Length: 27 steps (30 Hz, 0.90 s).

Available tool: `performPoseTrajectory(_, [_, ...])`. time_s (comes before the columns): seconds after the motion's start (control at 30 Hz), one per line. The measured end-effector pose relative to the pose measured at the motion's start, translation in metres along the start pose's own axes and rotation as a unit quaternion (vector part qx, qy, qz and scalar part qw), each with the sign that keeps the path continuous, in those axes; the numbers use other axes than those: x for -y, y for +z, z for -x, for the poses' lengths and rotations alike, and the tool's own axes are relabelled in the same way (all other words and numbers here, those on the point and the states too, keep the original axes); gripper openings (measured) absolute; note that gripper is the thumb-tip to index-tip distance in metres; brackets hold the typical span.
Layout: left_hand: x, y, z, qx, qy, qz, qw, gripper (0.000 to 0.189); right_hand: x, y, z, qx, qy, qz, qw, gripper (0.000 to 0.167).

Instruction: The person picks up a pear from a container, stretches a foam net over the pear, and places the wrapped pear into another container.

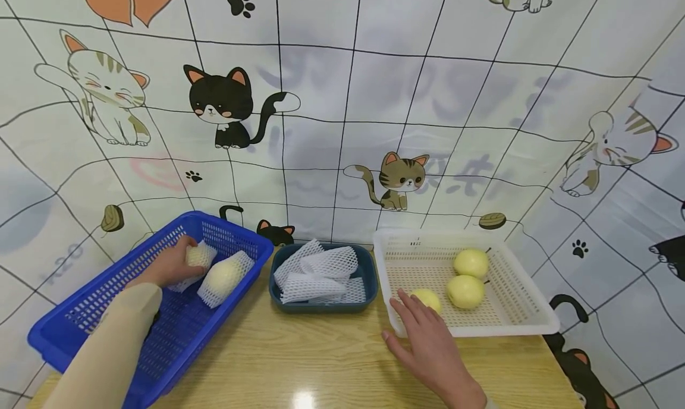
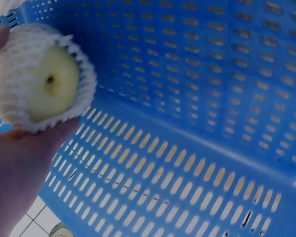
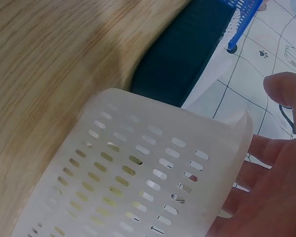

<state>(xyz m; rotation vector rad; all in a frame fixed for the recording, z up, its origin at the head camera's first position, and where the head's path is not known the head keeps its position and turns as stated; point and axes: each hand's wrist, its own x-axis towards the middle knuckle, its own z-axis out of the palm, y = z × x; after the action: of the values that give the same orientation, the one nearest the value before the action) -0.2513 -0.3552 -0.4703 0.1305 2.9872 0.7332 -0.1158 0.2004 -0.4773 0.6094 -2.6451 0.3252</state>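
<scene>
In the head view my left hand (image 1: 170, 263) grips a round yellow pear (image 1: 199, 255) wrapped in a white foam net, inside the blue basket (image 1: 187, 356). The left wrist view shows the bare end of this pear (image 2: 56, 81) in the net opening. A second netted pear (image 1: 225, 278) lies beside it in the basket. My right hand (image 1: 428, 349) is over the near left rim of the white basket (image 1: 514, 330), fingers extended and holding nothing. Its fingertips partly cover a bare pear (image 1: 428, 299); whether they touch it I cannot tell. Two more bare pears, one upper (image 1: 471, 263) and one lower (image 1: 465, 292), lie further right.
Between the baskets a dark teal tub (image 1: 323, 308) holds several empty white foam nets (image 1: 316, 278). All three containers stand on a wooden table (image 1: 321, 361). A cat-patterned tiled sheet (image 1: 321, 100) rises behind them and along the right side.
</scene>
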Motion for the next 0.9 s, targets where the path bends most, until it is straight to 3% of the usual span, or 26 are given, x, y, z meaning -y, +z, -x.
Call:
performPoseTrajectory(0.13, [0.0, -0.001, 0.0, 0.01, -0.002, -0.007, 0.9999, 0.074, 0.0, 0.001, 0.0, -0.002, -0.003, -0.001, 1.0, 0.059])
performPoseTrajectory(0.3, [-0.011, -0.008, 0.002, 0.03, -0.006, 0.011, 0.9995, 0.075, 0.0, 0.001, 0.0, 0.001, -0.001, -0.002, 1.0, 0.059])
performPoseTrajectory(0.47, [-0.035, -0.016, 0.004, -0.004, 0.016, 0.012, 0.9998, 0.074, -0.002, 0.0, -0.001, 0.005, 0.002, -0.006, 1.0, 0.06])
performPoseTrajectory(0.57, [-0.06, -0.021, 0.008, -0.04, 0.039, 0.006, 0.9984, 0.069, -0.003, -0.003, -0.001, 0.004, 0.007, -0.013, 0.9999, 0.06])
performPoseTrajectory(0.7, [-0.105, -0.026, 0.022, -0.096, 0.087, 0.003, 0.9916, 0.058, -0.008, -0.008, 0.0, 0.009, 0.024, -0.024, 0.9994, 0.06])
performPoseTrajectory(0.9, [-0.18, -0.014, 0.045, -0.155, 0.183, -0.04, 0.9701, 0.048, -0.018, -0.013, 0.005, 0.024, 0.052, -0.034, 0.9978, 0.059])
